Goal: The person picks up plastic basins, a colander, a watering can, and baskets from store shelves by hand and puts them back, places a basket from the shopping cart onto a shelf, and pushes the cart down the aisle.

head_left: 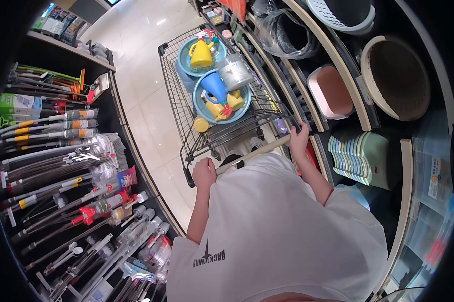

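Nearest you is your white shirt [282, 226], its front bulging toward the cart. Your left forearm [198, 214] runs nearly straight forward, and your left hand [205, 172] closes over the left end of the handle [268, 147], back of the hand up; its fingers seem curled round the bar, though the tips are hidden and you can't tell how they press. Your right arm [315, 176] angles inward and reaches farther ahead, your right hand [299, 142] wrapped round the other end with its fingers bent. Beyond the bar sits the wire cart [183, 108] you hold. In its basket, a round yellow item [201, 124] lies just beside the near blue basin [245, 103], which holds a blue watering can [216, 86] tipped among yellow pieces. A clear round container [235, 73] comes next, then the far blue basin [183, 55] with a yellow watering can [202, 54]. Mops and brushes [81, 156] line your left; a pink bin [330, 93] sits shelved right. Pale floor tiles [139, 60] stretch ahead.
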{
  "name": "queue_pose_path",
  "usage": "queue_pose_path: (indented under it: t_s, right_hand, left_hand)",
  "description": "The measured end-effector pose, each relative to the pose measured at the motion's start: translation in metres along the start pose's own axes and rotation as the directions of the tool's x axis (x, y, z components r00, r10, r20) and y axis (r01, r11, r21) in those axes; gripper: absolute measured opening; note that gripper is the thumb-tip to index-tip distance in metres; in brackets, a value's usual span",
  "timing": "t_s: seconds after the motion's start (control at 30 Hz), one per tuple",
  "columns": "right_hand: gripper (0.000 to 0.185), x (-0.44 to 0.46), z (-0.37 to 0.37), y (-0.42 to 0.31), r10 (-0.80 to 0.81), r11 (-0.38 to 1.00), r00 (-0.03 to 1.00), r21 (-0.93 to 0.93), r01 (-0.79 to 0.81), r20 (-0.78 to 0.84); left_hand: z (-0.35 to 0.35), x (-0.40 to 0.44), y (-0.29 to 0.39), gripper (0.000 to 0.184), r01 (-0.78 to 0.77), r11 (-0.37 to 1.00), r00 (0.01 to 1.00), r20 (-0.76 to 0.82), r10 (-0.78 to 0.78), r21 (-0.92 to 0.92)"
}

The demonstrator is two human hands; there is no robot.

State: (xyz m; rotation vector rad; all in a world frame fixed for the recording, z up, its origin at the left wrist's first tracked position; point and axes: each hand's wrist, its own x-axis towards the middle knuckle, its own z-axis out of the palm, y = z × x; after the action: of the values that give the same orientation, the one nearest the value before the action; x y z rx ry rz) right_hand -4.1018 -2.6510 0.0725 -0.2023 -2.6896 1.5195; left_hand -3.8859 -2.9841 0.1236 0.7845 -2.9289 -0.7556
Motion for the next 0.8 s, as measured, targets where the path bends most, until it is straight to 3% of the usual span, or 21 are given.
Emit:
queue_pose_path:
  t_s: [0.1,0.47,0.8]
  right_hand:
    - [0.031,-0.002,0.006,-0.008,-0.131,0.982,0.984,-0.153,0.113,-0.117]
    - [0.035,0.046,0.046,-0.024,-0.068,0.926,0.994,-0.375,0.031,-0.086]
    - [0.036,0.098,0.101,-0.068,-0.094,0.952,0.995,-0.290,0.093,0.010]
  left_hand:
    - [-0.003,-0.001,0.001,0.020,0.054,0.997,0.999,0.001,-0.054,-0.052]
    - [-0.016,0.043,0.008,0.023,0.013,0.997,1.000,-0.006,-0.014,-0.081]
    - [-0.038,0.115,-0.014,0.025,0.048,0.999,0.995,-0.082,-0.047,0.008]
